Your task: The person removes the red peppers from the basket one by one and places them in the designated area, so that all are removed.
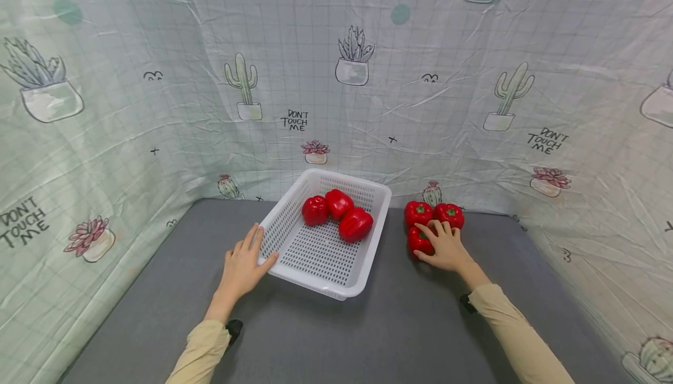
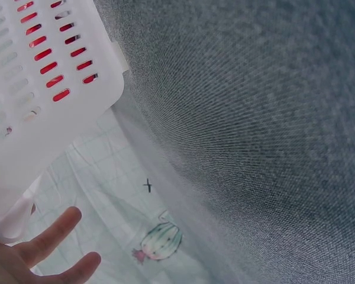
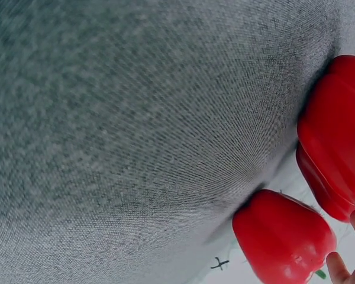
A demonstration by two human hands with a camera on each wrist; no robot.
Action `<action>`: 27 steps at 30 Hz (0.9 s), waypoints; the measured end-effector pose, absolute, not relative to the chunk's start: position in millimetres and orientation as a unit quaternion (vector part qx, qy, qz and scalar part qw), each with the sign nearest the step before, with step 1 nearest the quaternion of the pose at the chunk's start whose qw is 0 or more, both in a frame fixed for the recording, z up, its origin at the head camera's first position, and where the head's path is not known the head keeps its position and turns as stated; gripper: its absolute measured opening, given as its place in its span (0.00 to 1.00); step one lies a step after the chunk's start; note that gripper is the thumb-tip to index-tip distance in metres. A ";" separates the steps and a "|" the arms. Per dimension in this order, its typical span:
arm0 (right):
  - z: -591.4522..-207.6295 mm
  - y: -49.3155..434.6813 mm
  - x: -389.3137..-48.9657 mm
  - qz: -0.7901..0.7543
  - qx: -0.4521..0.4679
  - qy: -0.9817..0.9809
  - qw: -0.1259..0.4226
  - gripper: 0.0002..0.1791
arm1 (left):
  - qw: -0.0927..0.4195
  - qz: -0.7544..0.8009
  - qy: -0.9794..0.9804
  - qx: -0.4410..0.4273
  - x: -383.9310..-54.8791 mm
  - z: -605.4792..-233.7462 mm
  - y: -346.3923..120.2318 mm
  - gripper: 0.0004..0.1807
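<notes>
In the head view, my left hand point(image 1: 243, 270) rests at the near left corner of a white perforated plastic basket point(image 1: 310, 279), its fingers spread and touching the rim. The left wrist view shows two straight fingers point(image 2: 56, 236) beside the basket wall. Three red bell peppers lie inside the basket, one of them a pepper point(image 1: 356, 224) near its right side. My right hand point(image 1: 447, 249) has thumb and fingers curled round a red bell pepper point(image 1: 420, 241) on the table. Behind it sit two more, a left pepper point(image 1: 418, 213) and a right pepper point(image 1: 449, 214).
A grey cloth-covered table point(image 1: 336, 343) lies under everything. Close behind the basket and peppers rises a pale curtain point(image 1: 294, 86) printed with cacti, and it continues along both sides. Dark bands circle both wrists.
</notes>
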State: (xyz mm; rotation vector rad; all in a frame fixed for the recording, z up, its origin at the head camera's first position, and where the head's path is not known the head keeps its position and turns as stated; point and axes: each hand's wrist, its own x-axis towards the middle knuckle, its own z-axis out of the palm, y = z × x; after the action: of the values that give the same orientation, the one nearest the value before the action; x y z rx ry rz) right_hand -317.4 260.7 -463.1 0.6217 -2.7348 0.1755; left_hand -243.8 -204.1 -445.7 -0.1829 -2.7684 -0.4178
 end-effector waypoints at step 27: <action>-402.6 224.5 -305.6 0.106 0.281 -0.931 0.208 0.30 | 0.172 -0.148 -0.972 -0.062 -244.0 -446.7 -203.1 0.42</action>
State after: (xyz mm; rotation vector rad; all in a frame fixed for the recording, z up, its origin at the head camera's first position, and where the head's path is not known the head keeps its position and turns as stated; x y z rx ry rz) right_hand -305.6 224.5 -402.6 0.7836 -2.5910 0.2940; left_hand -244.0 -203.1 -446.7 -0.1754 -2.7582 -0.4194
